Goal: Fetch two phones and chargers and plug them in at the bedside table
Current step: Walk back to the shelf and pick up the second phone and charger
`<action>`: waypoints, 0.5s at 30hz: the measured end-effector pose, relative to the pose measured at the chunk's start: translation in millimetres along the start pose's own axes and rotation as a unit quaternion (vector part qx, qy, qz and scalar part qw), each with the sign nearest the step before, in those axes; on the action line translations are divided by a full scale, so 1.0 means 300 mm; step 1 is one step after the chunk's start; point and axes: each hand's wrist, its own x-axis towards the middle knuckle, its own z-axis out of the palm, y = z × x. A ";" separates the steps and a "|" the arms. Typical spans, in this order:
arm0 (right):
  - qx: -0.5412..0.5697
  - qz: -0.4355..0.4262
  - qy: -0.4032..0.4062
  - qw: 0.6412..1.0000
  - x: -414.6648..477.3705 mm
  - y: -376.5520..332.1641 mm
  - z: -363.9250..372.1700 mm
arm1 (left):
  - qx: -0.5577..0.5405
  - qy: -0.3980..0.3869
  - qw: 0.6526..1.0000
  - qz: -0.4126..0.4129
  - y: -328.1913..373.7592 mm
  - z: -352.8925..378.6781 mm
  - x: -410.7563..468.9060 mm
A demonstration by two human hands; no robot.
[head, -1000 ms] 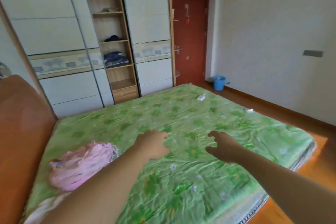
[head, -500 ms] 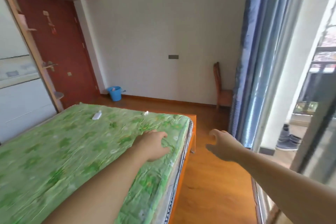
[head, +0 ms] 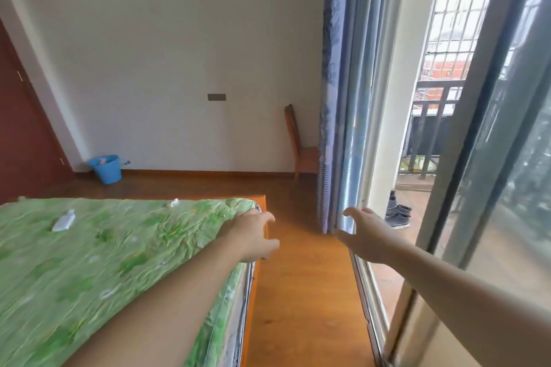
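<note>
Holding nothing, the left hand (head: 253, 237) and right hand (head: 365, 237) hung out in front, fingers (head: 267, 215) loosely spread and slightly curled. No phone, charger or table showed; two small white scraps (head: 63, 221) on the far end of the bed (head: 89, 271) were too blurred to name. Mistaking them for chargers could waste a trip, and the narrow floor (head: 301, 301) between bed and sliding door (head: 441, 217) invited a stubbed foot.

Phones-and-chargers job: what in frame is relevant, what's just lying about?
Job: left hand, right hand, both empty; maybe larger white item and smaller white item on the bed, too small to identify.
Lying about: blue bucket, wooden chair, shoes, curtain.
</note>
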 end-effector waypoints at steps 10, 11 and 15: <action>0.017 -0.020 -0.018 0.999 0.371 0.137 -0.094 | 0.000 0.040 0.999 -0.021 0.049 -0.082 0.323; 0.017 -0.027 -0.019 0.999 0.419 0.132 -0.104 | 0.000 0.044 0.999 -0.025 0.038 -0.097 0.359; 0.023 -0.056 -0.011 0.998 0.614 0.097 -0.107 | -0.020 0.055 0.997 -0.051 -0.027 -0.124 0.526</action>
